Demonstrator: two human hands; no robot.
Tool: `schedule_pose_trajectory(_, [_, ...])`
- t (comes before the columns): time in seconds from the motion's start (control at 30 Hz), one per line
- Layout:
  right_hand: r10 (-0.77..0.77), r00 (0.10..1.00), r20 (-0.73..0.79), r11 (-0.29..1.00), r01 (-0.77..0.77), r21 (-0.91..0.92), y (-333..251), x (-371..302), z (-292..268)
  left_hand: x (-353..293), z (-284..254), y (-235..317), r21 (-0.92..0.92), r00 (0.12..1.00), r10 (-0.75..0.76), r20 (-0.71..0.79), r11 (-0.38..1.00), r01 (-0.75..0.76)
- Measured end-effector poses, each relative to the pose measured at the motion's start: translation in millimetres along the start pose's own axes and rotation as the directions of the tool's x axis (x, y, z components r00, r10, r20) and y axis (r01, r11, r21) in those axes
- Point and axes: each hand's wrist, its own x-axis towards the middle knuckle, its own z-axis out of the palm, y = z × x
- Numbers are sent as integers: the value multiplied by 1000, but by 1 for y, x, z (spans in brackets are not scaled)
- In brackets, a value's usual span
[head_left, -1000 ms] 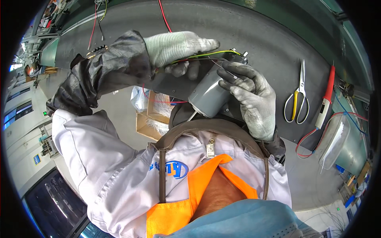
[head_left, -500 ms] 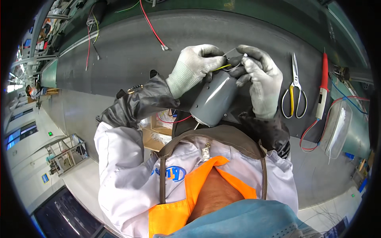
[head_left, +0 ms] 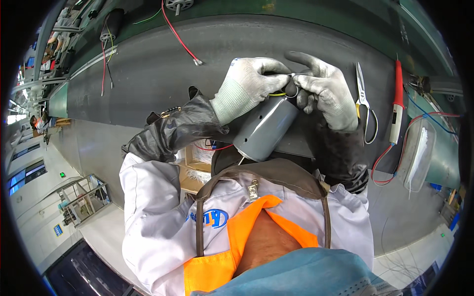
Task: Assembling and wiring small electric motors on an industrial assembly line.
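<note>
A grey metal cylinder, like a motor body [head_left: 266, 128], lies tilted close to my apron, with a thin shaft at its near end. Above its far end, my gloved left hand [head_left: 247, 84] pinches a thin white cable tie [head_left: 293, 75]. My gloved right hand [head_left: 330, 91] is closed on the same tie from the other side, its index finger raised. A small loop of the tie shows between the hands. Beside it, a yellow-green wire [head_left: 277, 94] leaves the cylinder's far end. The fingers partly hide the wires there.
To the right lie scissors [head_left: 362, 93], a red-and-white handled tool [head_left: 398, 93] with a cord, and a clear tray of white strips [head_left: 419, 153]. Red wires [head_left: 178, 38] and another cylinder [head_left: 112, 24] are at the far side. Below the bench edge sits a cardboard box [head_left: 190, 183].
My hands have come together at the tie, which now forms a small loop. My right hand has turned slightly, and the cylinder has shifted a little in the view.
</note>
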Motion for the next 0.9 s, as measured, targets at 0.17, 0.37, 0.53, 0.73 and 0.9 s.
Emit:
schedule_pose_trajectory(0.17, [-7,1000,-20,995,5,-99,0,-12,-6,7,21,0,123,961,269,-62,958,-260])
schedule_pose_trajectory(0.37, [-547,834,-72,602,332,-726,20,-23,-14,-8,31,9,337,856,514,-63,818,-466])
schedule_pose_trajectory(0.53, [-122,964,-236,966,61,-252,30,-26,-37,-24,39,5,244,891,416,-182,897,-369])
schedule_pose_trajectory(0.73, [-174,900,-399,978,110,-179,52,-20,-49,-31,40,-1,377,814,560,-154,795,-476])
schedule_pose_trajectory(0.9, [-212,882,-421,935,58,-350,42,14,-58,-25,44,-6,437,759,636,-139,727,-530])
